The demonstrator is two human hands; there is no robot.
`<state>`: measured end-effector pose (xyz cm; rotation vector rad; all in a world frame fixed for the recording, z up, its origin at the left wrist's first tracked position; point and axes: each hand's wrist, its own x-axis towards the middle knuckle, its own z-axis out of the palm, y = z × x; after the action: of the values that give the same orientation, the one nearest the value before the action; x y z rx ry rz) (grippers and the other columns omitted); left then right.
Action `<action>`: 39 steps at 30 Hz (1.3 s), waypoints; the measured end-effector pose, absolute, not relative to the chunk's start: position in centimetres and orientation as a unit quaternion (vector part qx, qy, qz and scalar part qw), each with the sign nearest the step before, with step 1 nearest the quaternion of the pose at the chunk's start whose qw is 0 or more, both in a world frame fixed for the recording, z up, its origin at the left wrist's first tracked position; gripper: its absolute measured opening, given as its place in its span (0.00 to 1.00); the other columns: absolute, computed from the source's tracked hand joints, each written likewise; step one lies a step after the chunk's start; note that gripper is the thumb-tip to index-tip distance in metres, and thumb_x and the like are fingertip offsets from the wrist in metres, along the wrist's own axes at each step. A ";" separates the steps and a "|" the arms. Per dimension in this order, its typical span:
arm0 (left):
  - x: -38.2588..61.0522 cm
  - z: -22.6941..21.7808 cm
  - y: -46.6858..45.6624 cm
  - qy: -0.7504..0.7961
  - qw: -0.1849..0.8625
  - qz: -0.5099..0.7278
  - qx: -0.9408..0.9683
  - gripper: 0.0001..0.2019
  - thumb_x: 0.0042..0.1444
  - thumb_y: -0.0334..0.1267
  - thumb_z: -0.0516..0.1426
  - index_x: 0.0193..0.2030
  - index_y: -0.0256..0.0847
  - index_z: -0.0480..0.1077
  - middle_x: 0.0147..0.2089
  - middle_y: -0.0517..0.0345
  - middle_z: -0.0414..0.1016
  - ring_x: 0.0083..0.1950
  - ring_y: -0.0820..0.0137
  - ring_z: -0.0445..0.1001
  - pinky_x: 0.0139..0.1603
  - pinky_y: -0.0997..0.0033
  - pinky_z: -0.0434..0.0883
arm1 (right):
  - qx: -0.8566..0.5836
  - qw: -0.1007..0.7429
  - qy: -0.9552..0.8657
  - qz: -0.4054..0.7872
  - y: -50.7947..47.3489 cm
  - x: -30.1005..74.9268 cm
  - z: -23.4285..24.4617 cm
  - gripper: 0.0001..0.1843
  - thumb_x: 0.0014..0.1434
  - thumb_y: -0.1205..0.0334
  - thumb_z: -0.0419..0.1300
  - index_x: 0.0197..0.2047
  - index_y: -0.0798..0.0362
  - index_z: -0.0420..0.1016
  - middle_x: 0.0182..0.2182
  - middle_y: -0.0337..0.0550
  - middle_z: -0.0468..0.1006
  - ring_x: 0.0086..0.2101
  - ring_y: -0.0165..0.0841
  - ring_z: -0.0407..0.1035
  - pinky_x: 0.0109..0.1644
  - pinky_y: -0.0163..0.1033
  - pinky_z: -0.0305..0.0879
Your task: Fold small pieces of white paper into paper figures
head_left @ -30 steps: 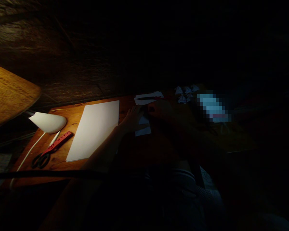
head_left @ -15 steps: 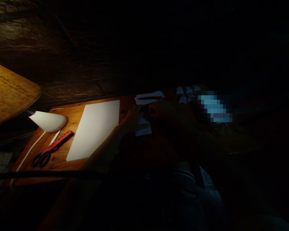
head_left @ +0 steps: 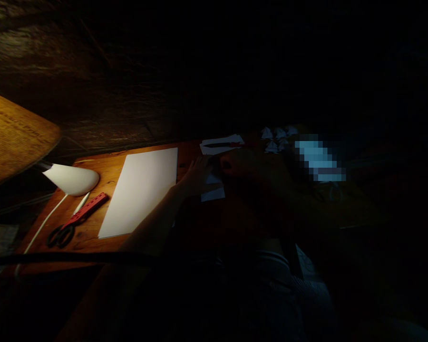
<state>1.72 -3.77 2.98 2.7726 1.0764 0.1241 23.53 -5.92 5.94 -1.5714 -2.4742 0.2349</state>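
My left hand [head_left: 197,175] lies flat with its fingers stretched out over a small piece of white paper [head_left: 213,194] on the wooden table. Part of that paper shows beyond the hand's lower edge. In deep shadow just to the right, my right hand [head_left: 237,162] is closed, its fingers curled beside the paper. What it grips, if anything, is too dark to make out. Behind both hands are white paper pieces [head_left: 214,148], with a dark, slim tool with a red handle [head_left: 231,144] lying across them.
To the left lies a large white paper sheet [head_left: 142,190]. Further left are red-bladed scissors [head_left: 87,209], a white pen-like stick [head_left: 81,203] and a lamp base [head_left: 73,180]. Several small folded paper shapes [head_left: 271,146] stand at the back right, near a blurred bright screen [head_left: 317,159].
Both hands keep nearly the same place and pose over the paper. The light on the left hand and forearm is a little dimmer.
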 end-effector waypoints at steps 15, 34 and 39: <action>1.7 2.8 -3.7 0.362 0.069 0.028 0.929 0.30 0.64 0.64 0.60 0.55 0.37 0.72 0.76 0.29 0.58 0.75 0.33 0.60 0.71 0.25 0.64 | -0.523 0.086 -0.841 0.110 -6.4 23.6 6.6 0.09 0.62 0.64 0.63 0.43 0.54 0.85 0.41 0.48 0.86 0.36 0.35 0.72 0.39 0.38 0.56; 1.6 2.8 -3.6 0.358 0.087 0.037 0.929 0.20 0.62 0.50 0.63 0.53 0.37 0.73 0.77 0.33 0.57 0.76 0.34 0.58 0.72 0.25 0.63 | -0.507 0.095 -0.849 0.117 -5.7 23.6 5.7 0.07 0.60 0.65 0.65 0.41 0.54 0.84 0.41 0.47 0.86 0.38 0.35 0.72 0.39 0.38 0.55; 1.6 2.9 -3.6 0.362 0.090 0.034 0.927 0.19 0.61 0.47 0.64 0.54 0.38 0.72 0.77 0.35 0.57 0.76 0.35 0.59 0.72 0.27 0.64 | -0.507 0.087 -0.848 0.126 -6.0 23.5 6.1 0.07 0.60 0.66 0.64 0.40 0.53 0.85 0.39 0.45 0.85 0.34 0.33 0.71 0.38 0.38 0.55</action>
<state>1.64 -3.60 2.95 2.7574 1.0779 0.1022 23.52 -5.95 6.15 -1.5103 -2.5262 0.3767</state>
